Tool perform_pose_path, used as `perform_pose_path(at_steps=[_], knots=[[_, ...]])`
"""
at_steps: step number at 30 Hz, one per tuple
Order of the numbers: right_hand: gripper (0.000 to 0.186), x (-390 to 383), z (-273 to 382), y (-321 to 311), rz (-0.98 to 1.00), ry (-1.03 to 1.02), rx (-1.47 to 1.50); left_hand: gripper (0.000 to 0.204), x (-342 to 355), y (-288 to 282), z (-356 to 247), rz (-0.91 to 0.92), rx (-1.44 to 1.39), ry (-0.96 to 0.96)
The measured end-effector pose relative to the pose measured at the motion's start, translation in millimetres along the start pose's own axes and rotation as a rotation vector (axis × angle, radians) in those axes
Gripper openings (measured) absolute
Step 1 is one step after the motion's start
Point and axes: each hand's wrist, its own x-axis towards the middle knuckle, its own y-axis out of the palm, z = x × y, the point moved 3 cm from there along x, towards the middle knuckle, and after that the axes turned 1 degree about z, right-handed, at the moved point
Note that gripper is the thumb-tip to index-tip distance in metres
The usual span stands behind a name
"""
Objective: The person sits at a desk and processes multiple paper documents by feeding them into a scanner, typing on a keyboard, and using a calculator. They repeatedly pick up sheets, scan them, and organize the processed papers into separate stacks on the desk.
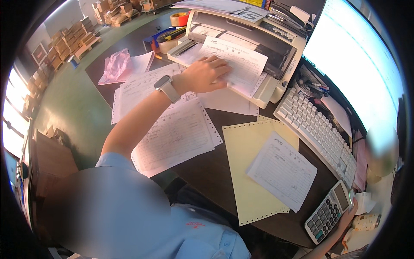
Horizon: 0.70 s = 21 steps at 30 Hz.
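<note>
My left hand [206,75], with a pale-banded watch on the wrist, reaches across the desk to the printer. It lies palm down, fingers extended and slightly bent, on a printed sheet [241,60] at the printer's front. At the lower right, my right hand [348,216] grips the right edge of a silver calculator [326,212] with dark keys; part of that hand is hidden behind it. Left of the calculator, a small stack of printed slips [283,170] rests on yellow punched-edge paper [237,172]. More handwritten forms [177,134] are spread beneath my left forearm.
The white printer [276,86] stands at the far side. To its right are a white keyboard [315,129] and a lit monitor [358,56]. Pink crumpled plastic [117,65] and tape rolls [179,18] sit to its left. Stacked cartons [69,41] stand on the floor beyond.
</note>
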Motion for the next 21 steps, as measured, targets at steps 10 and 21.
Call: perform_pose_path(at_steps=[10,21], knots=[[0.044,10,-15,4,0.02,-0.005,-0.048,0.025,5,-29,20,0.177,0.182,-0.169],[0.05,6,0,3,0.034,-0.074,0.045,0.03,-135,-104,-102,0.155,0.312,-0.256]])
